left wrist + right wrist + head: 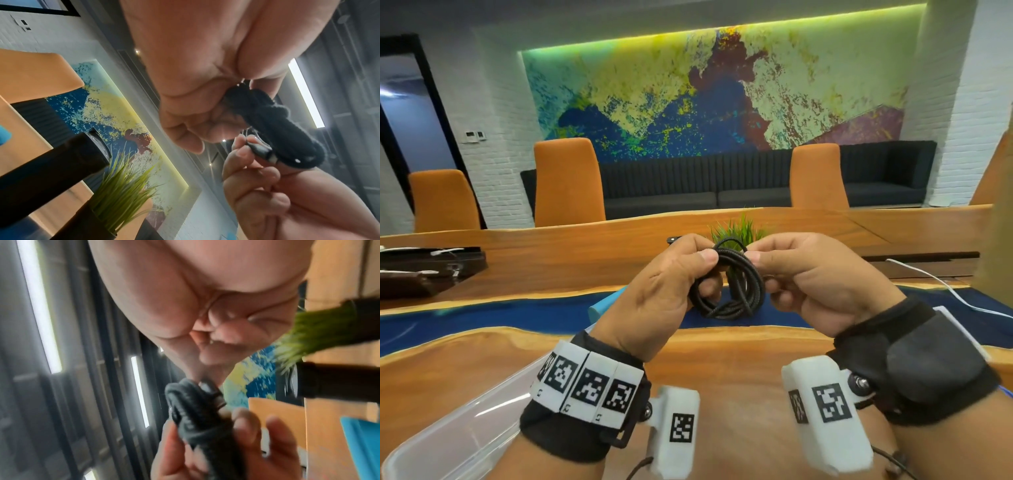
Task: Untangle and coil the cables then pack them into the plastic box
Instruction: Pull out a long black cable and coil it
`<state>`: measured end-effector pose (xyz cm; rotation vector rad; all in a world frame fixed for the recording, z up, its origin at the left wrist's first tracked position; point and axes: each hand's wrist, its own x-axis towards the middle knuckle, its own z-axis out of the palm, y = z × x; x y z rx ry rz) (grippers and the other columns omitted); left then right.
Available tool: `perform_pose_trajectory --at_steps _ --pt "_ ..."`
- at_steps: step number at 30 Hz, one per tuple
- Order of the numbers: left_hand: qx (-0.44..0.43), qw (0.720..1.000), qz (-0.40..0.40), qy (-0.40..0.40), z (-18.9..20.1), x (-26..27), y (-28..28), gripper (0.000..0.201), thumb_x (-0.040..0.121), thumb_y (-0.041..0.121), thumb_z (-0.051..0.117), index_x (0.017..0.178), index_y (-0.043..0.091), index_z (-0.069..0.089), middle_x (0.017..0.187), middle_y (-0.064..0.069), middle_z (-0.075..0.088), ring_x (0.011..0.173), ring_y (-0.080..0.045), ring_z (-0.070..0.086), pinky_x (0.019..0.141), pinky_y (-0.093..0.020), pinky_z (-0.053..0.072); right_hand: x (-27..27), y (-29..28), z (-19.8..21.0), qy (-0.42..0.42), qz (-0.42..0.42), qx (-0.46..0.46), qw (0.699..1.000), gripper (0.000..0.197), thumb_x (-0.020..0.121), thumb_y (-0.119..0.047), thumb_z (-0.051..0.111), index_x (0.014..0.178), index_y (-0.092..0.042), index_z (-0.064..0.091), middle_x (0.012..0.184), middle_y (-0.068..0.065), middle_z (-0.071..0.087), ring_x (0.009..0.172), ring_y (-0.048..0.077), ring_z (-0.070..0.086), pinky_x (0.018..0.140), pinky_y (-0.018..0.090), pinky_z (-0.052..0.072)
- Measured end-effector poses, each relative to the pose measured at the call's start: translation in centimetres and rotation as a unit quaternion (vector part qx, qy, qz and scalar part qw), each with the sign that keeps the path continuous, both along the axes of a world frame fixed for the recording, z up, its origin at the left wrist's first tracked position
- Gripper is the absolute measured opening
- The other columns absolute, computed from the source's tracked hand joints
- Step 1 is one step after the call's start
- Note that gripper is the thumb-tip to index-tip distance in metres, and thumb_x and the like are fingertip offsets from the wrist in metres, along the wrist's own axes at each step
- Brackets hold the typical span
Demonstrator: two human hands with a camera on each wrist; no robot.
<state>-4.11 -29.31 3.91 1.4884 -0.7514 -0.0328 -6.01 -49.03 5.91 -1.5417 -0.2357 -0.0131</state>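
A black braided cable (734,291), wound into a small coil, hangs in the air above the table between both hands. My left hand (700,270) pinches the coil's upper left side between thumb and curled fingers. My right hand (774,274) pinches its upper right side. In the left wrist view the coil (277,126) runs out of my left hand, and the right fingers (242,155) pinch the cable's plug end (261,151). The right wrist view is blurred and shows the coil (201,415) in the left hand's fingers (242,423). The clear plastic box (448,438) lies at the lower left.
A white cable (945,287) trails over the table at the right. A light blue object (602,305) lies behind my left hand. A small green plant (739,229) stands just beyond the hands. A dark tray (424,270) with white cables sits far left. Orange chairs line the far edge.
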Motion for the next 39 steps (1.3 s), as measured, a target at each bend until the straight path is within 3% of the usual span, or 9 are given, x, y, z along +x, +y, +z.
perform_pose_trajectory --at_steps 5,12,16,19,24,31,34,36,39 --pt "0.037 0.999 0.007 -0.032 0.1 -0.1 0.0 0.019 0.088 0.039 0.053 0.093 0.024 0.063 0.066 0.005 0.048 0.070 -0.018 0.045 0.078 -0.046 0.036 0.3 0.8 -0.5 0.090 0.047 0.084 0.991 0.009 0.087 -0.014 0.063 0.088 -0.010 0.071 0.075 0.008 0.053 0.048 0.003 0.039 0.042 0.015 0.025" --pt "0.068 0.986 0.056 -0.141 0.4 -0.2 0.3 0.029 0.095 0.034 0.048 0.103 0.008 0.058 0.081 -0.009 0.052 0.075 -0.020 0.047 0.070 -0.037 0.044 0.0 1.1 -0.7 0.150 0.126 0.134 0.971 0.012 0.074 -0.021 0.067 0.084 -0.014 0.065 0.066 -0.002 0.048 0.051 0.007 0.037 0.047 0.019 0.021" --pt "0.064 0.977 0.097 -0.180 0.7 -0.2 0.5 0.024 0.097 0.030 0.045 0.102 0.010 0.058 0.076 0.005 0.056 0.071 -0.009 0.053 0.065 -0.028 0.048 -0.2 1.9 -1.0 0.152 0.195 0.169 0.954 0.030 0.083 -0.047 0.060 0.090 -0.019 0.068 0.083 0.001 0.058 0.071 0.015 0.050 0.059 0.029 0.029" --pt "0.081 0.968 0.116 -0.205 0.5 0.0 0.4 0.026 0.097 0.039 0.046 0.110 0.018 0.054 0.079 -0.001 0.059 0.072 -0.019 0.057 0.065 -0.039 0.052 -0.8 2.6 -0.8 0.090 0.183 0.104 0.973 0.045 0.080 -0.063 0.059 0.091 -0.022 0.073 0.086 0.001 0.068 0.083 0.017 0.057 0.066 0.034 0.034" --pt "0.107 0.949 0.158 -0.250 -0.1 0.7 0.5 0.031 0.101 0.026 0.042 0.126 0.020 0.060 0.107 0.000 0.068 0.099 -0.020 0.065 0.083 -0.037 0.055 -1.0 2.3 -0.4 0.003 0.090 -0.062 0.994 0.021 0.084 -0.020 0.075 0.101 -0.008 0.072 0.087 0.007 0.072 0.081 0.022 0.066 0.069 0.036 0.053" --pt "0.078 0.947 0.181 -0.254 -0.2 1.0 0.4 0.031 0.102 0.020 0.039 0.123 0.013 0.062 0.078 0.026 0.060 0.075 0.001 0.056 0.069 -0.012 0.042 -1.3 1.5 0.1 -0.121 0.061 -0.119 0.984 0.023 0.093 -0.009 0.062 0.113 -0.016 0.070 0.096 0.010 0.076 0.086 0.025 0.074 0.073 0.033 0.061" --pt "0.054 0.958 0.174 -0.221 0.2 0.8 0.7 0.031 0.102 0.022 0.038 0.118 0.015 0.064 0.077 0.012 0.062 0.074 -0.011 0.057 0.068 -0.030 0.048 -1.2 1.5 0.0 -0.155 0.073 -0.088 0.981 0.027 0.095 -0.005 0.056 0.115 -0.019 0.069 0.096 0.011 0.076 0.086 0.029 0.073 0.074 0.038 0.062" --pt "0.029 0.966 0.168 -0.195 0.2 0.8 0.8 0.032 0.101 0.023 0.037 0.110 0.013 0.066 0.083 -0.015 0.064 0.079 -0.034 0.058 0.069 -0.048 0.052 -1.1 1.7 -0.2 -0.175 0.069 -0.067 0.980 0.028 0.097 -0.004 0.052 0.116 -0.017 0.068 0.096 0.015 0.075 0.085 0.032 0.073 0.071 0.037 0.062" --pt "-0.023 0.977 0.163 -0.135 -0.1 0.8 0.6 0.035 0.100 0.025 0.037 0.104 0.005 0.065 0.082 -0.023 0.060 0.080 -0.031 0.058 0.073 -0.043 0.051 -0.6 2.1 -0.8 -0.171 0.078 -0.006 0.982 0.027 0.095 -0.008 0.052 0.117 -0.011 0.066 0.094 0.018 0.074 0.076 0.030 0.072 0.064 0.030 0.061"
